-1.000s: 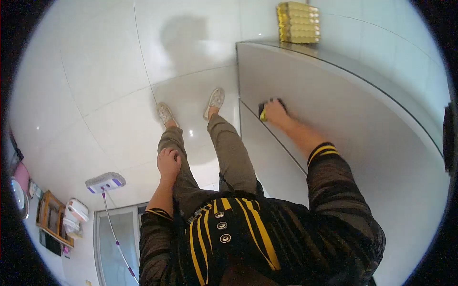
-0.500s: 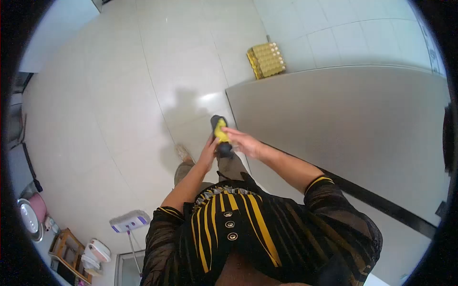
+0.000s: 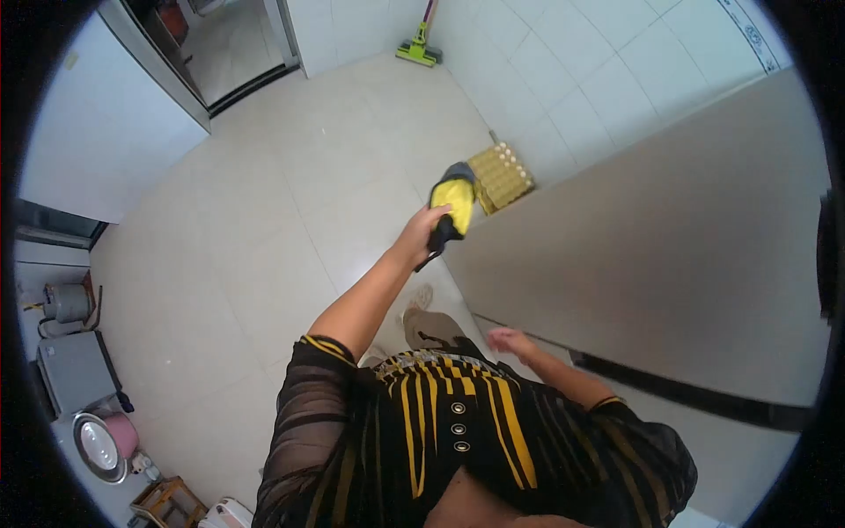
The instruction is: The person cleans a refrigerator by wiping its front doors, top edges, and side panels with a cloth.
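Observation:
My left hand (image 3: pixel 426 231) is closed around a yellow-and-black hand-sized item (image 3: pixel 457 201) with a dark grey top end and a black lower part from which a short strap hangs. I cannot make out its exact kind. It is held out in front of me over the floor, near the stack of egg trays (image 3: pixel 503 179) by the wall. My right hand (image 3: pixel 510 341) is low beside the large grey cabinet-like body (image 3: pixel 651 238), apart from the item. Motion blurs its fingers, and nothing clear shows in them.
A green mop head (image 3: pixel 419 53) stands by the far wall. An open doorway (image 3: pixel 233 53) is at the upper left. Along the left are a grey gas cylinder (image 3: pixel 68 302), a grey box (image 3: pixel 77 370), a pink pot (image 3: pixel 121 433) and a wooden stool (image 3: pixel 170 503).
My right hand has let go of the yellow-and-black item and dropped back toward my body. My left hand has carried the item forward and right. The view has turned, revealing the doorway and mop.

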Demonstrator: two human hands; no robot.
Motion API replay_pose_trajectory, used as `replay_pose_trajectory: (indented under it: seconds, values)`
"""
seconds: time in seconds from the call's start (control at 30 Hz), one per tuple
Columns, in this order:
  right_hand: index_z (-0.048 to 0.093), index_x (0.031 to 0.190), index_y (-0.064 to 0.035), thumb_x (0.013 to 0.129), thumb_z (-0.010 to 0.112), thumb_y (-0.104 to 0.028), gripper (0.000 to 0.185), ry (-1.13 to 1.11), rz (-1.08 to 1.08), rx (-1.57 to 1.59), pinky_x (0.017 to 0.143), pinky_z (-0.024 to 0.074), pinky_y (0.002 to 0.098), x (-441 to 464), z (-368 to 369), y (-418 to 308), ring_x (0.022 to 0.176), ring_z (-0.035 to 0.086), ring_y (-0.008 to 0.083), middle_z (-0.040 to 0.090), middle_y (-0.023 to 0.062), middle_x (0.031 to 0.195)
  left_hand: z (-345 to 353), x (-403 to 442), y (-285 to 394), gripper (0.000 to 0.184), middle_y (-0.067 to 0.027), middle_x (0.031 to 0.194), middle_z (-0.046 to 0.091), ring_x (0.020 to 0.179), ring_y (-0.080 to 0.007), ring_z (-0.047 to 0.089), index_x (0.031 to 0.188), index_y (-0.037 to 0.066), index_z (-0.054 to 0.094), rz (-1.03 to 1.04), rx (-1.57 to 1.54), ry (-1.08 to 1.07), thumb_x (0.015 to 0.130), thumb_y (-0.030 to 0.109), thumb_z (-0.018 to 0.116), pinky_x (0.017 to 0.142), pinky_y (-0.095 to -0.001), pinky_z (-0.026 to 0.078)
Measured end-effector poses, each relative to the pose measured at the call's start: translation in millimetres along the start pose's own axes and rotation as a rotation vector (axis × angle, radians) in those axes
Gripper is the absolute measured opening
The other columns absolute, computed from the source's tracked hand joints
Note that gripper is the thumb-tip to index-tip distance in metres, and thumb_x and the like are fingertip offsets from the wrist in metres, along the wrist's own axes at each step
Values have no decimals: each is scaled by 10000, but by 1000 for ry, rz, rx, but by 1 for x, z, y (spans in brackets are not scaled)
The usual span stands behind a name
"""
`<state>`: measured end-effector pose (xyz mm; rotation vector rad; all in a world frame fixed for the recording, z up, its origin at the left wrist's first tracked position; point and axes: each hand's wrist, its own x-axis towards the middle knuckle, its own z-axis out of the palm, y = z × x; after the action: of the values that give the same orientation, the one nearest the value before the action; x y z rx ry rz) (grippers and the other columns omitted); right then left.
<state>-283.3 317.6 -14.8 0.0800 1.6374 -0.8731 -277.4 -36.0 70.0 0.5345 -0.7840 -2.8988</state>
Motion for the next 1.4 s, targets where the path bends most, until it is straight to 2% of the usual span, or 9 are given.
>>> replay_pose_trajectory:
  seconds: [0.23, 0.5, 0.6, 0.67, 0.83, 0.97, 1.07, 1.2, 1.4]
  values:
    - [550, 1057, -14, 858, 510, -233, 299, -22, -104, -113, 693, 419, 251, 15, -54, -16, 736, 534, 121, 602, 48, 840, 170, 112, 31, 408, -77, 1006, 537, 899, -149, 505, 1123, 5, 447, -86, 656, -369, 815, 262, 520, 787, -280, 408]
    - [541, 1045, 12, 867, 511, -205, 282, 209, -90, -64, 582, 426, 227, 16, -39, -64, 668, 543, 123, 600, 69, 850, 297, 140, 60, 499, -25, 926, 473, 819, -97, 412, 1231, 37, 345, 139, 506, -823, 877, 383, 405, 733, -247, 368]
    - [539, 1042, 15, 868, 511, -202, 280, 190, -106, 72, 589, 432, 228, 35, -12, -80, 671, 545, 124, 599, 68, 853, 368, 126, 96, 674, -300, 1324, 197, 1261, -369, 171, 1262, -67, 246, 559, 435, -1070, 851, 445, 399, 1040, -362, 148]
    - [537, 1041, 17, 868, 512, -201, 279, 200, -118, 158, 594, 436, 229, 45, -6, -95, 673, 545, 125, 599, 67, 854, 393, 114, 104, 615, -312, 1324, 173, 1255, -407, 158, 1268, -42, 268, 680, 471, -1071, 861, 403, 390, 1036, -388, 156]
    - [534, 1036, 22, 870, 513, -197, 276, 186, -101, 392, 607, 445, 232, 69, 27, -115, 678, 548, 128, 597, 66, 859, 323, 143, 72, 548, -288, 1367, 67, 1277, -395, 119, 1303, 25, 271, 847, 507, -1177, 862, 334, 375, 1033, -414, 160]
    - [531, 1033, 26, 871, 513, -194, 274, 191, -67, 608, 617, 453, 234, 83, 59, -113, 682, 550, 130, 595, 65, 862, 175, 161, 0, 722, -240, 1385, 82, 1281, -390, 89, 1332, 34, 210, 132, 808, -825, 841, 557, 290, 1042, -429, 110]
    - [529, 1031, 28, 871, 514, -192, 273, 252, -50, 768, 623, 456, 235, 92, 85, -99, 684, 551, 131, 594, 64, 863, 82, 185, -94, 690, -255, 1383, 64, 1292, -381, 20, 1347, 40, 156, -187, 1037, -637, 864, 516, 284, 1044, -428, 80]
    - [562, 1038, -34, 842, 533, -221, 272, 382, -67, 193, 689, 451, 260, 81, 82, -111, 779, 564, 123, 611, 59, 910, 167, 152, -7, 592, -259, 1386, 38, 1293, -385, 17, 1350, 45, 155, -72, 966, -660, 899, 393, 315, 1041, -422, 71]
    - [566, 1054, -58, 830, 502, -286, 326, 458, -73, 339, 677, 448, 290, 60, 75, -113, 769, 568, 152, 607, 61, 888, 326, 131, 90, 531, -272, 1381, 43, 1293, -372, 71, 1332, 34, 234, 607, 590, -1159, 897, 315, 350, 1037, -393, 92]
